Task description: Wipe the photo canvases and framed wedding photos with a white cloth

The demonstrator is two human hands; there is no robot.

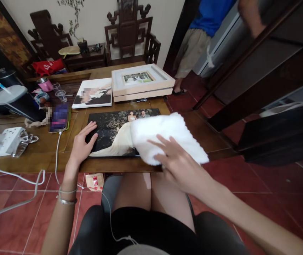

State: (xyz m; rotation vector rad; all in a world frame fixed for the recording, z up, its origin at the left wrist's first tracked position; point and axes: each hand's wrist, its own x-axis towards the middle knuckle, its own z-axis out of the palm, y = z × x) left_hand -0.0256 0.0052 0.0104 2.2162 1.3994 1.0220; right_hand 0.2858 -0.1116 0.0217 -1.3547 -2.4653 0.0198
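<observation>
The person is sitting at a wooden table [78,118], knees under its near edge. The right hand [174,157] is pressing on a white cloth [164,124], its visible fingers spreading apart over the fabric rather than closing around it; some blur is softening their outline. The left hand [84,143] is resting on the left edge of a dark photo panel [109,127], fingers extending and thumb standing apart, gripping nothing. The panel is lying flat near the table's front edge, showing two people, one in a long pale dress; the cloth is covering its right part and reaching past its right edge.

To the left, a white power strip [9,141] is lying on the table, and a white cable [57,156] is running to a phone [59,118]. A dark cup [21,101] with a straw is standing behind the strip. Beyond the panel, a white-edged print [95,94] is lying beside two stacked picture frames [143,83]. A carved chair [127,32] is standing against the wall; a person in blue [210,17] is standing right of it.
</observation>
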